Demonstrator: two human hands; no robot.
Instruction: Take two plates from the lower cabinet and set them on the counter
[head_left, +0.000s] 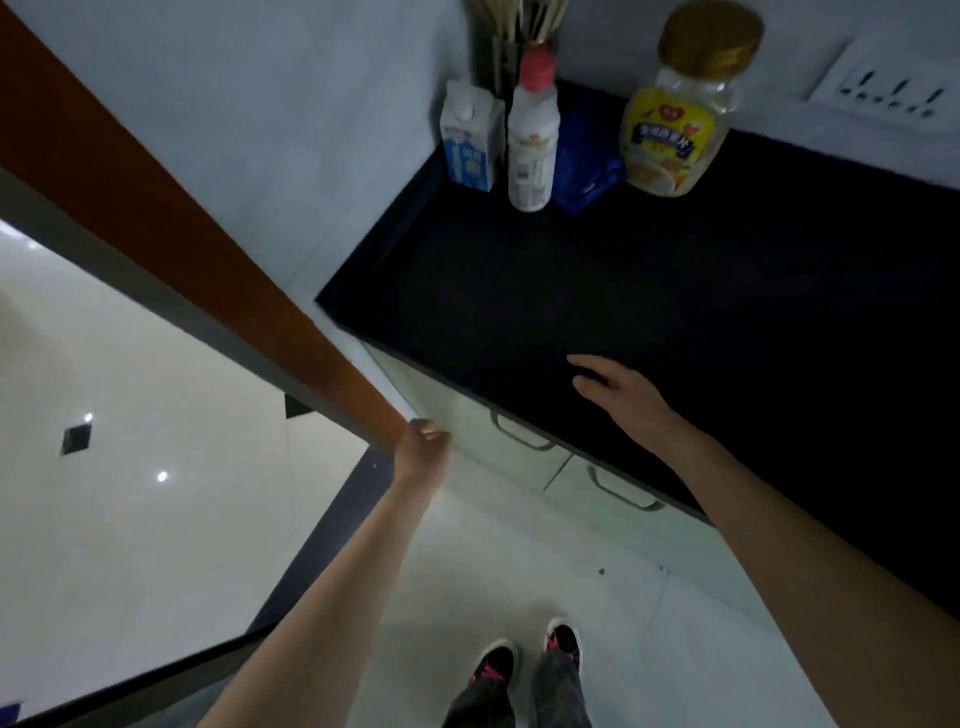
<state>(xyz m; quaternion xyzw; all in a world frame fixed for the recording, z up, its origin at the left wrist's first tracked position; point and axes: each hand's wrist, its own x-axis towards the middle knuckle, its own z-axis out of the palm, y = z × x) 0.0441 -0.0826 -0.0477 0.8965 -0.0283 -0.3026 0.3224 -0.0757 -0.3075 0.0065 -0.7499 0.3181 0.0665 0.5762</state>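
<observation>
I look down at a black counter (597, 291) with white lower cabinet doors (483, 441) under its front edge. Two metal handles show on them, the left handle (519, 434) and the right handle (621, 491). My left hand (423, 441) hangs in a loose fist with nothing in it, just left of the cabinet, beside the foot of an orange-brown door frame. My right hand (615, 387) hovers flat with fingers spread over the counter's front edge. No plates are in view.
At the back of the counter stand a milk carton (470, 140), a white bottle with a pink cap (532, 140), a blue packet (584, 161), a gold-lidded jar (675, 114) and a utensil holder (511, 36). An orange-brown door frame (182, 244) runs down the left. My feet (524, 660) stand on white floor.
</observation>
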